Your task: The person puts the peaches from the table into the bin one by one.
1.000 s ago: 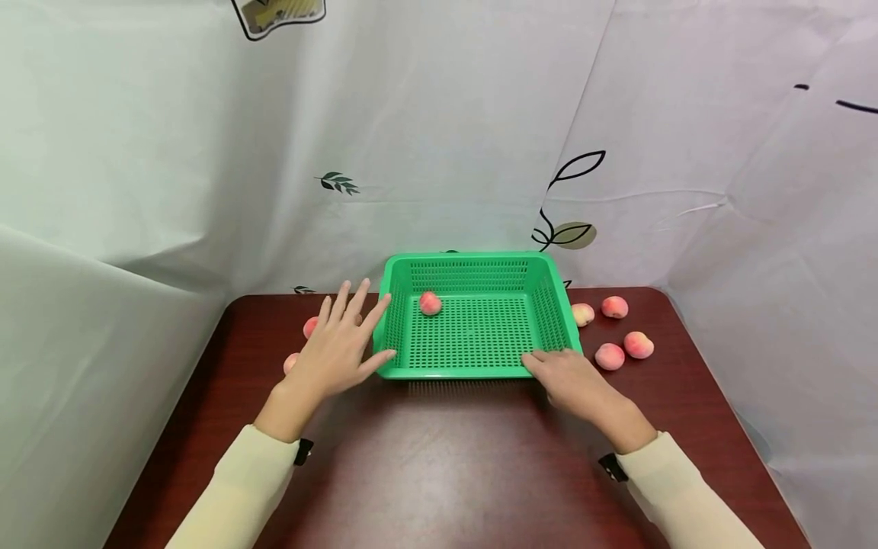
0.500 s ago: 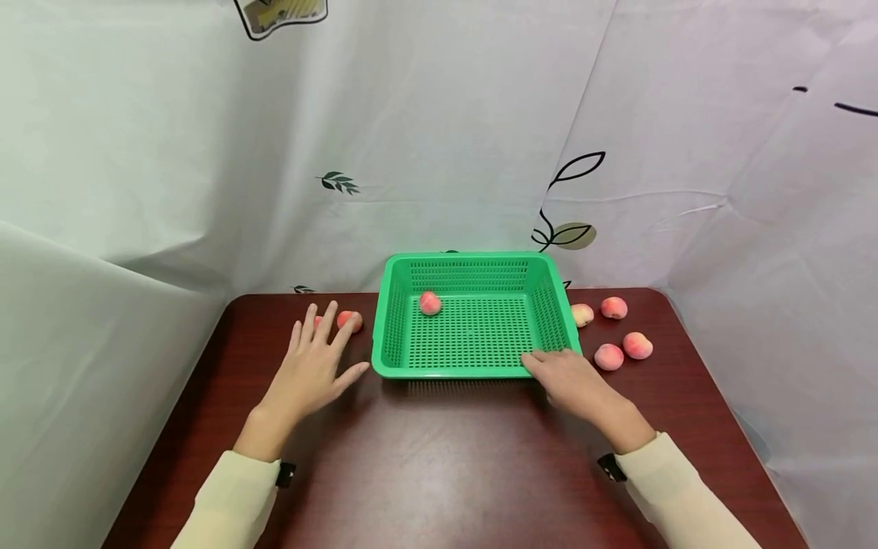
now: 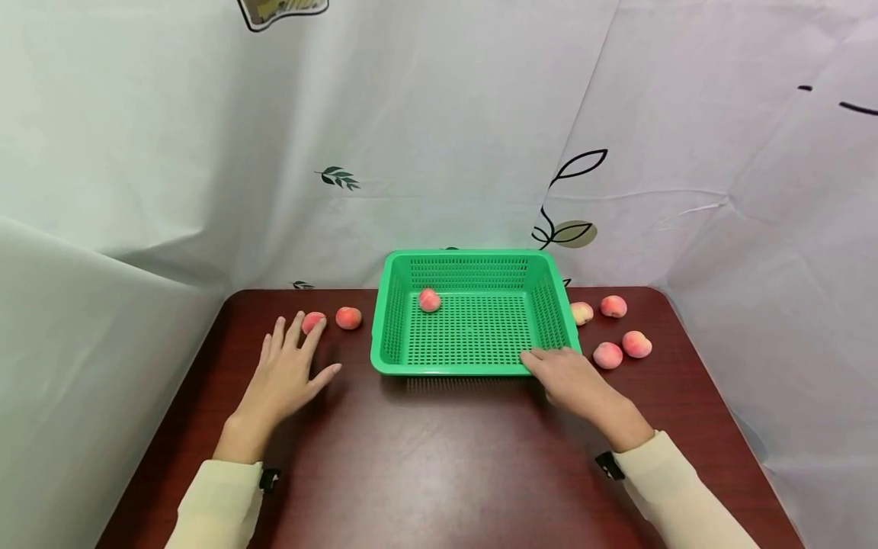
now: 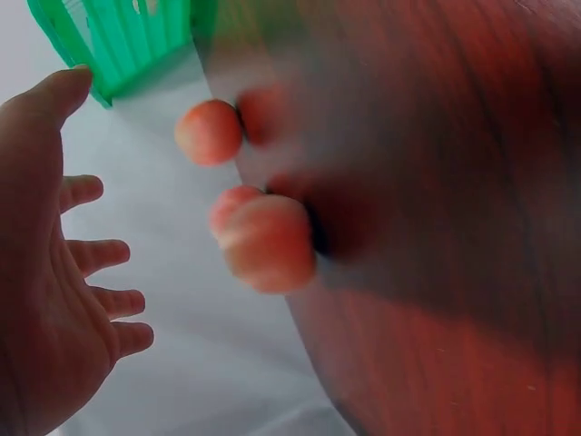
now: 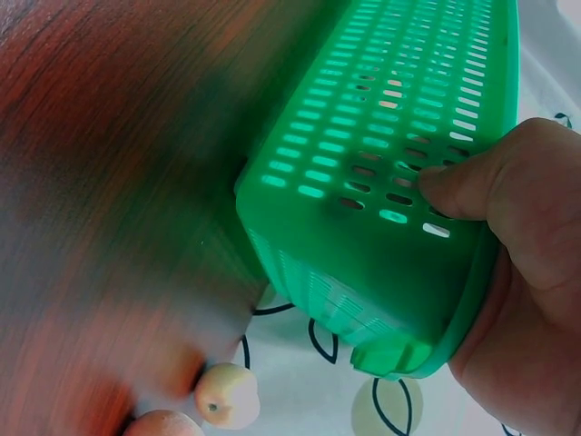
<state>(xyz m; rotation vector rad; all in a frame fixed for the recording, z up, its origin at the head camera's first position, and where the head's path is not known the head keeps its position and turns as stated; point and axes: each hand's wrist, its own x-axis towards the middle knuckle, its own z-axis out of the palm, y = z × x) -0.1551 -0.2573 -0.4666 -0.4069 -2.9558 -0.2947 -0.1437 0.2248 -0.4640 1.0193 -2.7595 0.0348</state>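
Observation:
A green perforated plastic basket stands at the back of the table, with one peach lying inside. My right hand grips its near rim at the right corner; in the right wrist view the thumb presses the outer wall and the other fingers are hidden behind the rim. Left of the basket, my left hand hovers with spread fingers near a peach, holding nothing. Another peach lies closer to the basket. The left wrist view shows a third, nearer peach, which the hand hides from the head view.
Several peaches, one of them a red-yellow peach, lie right of the basket. The dark red-brown table ends at the back against a pale hanging cloth with leaf prints. More of that cloth hangs along both sides.
My left hand has moved left and slightly down, away from the basket's left side, uncovering two peaches. The right hand stays on the rim, and the basket has hardly shifted.

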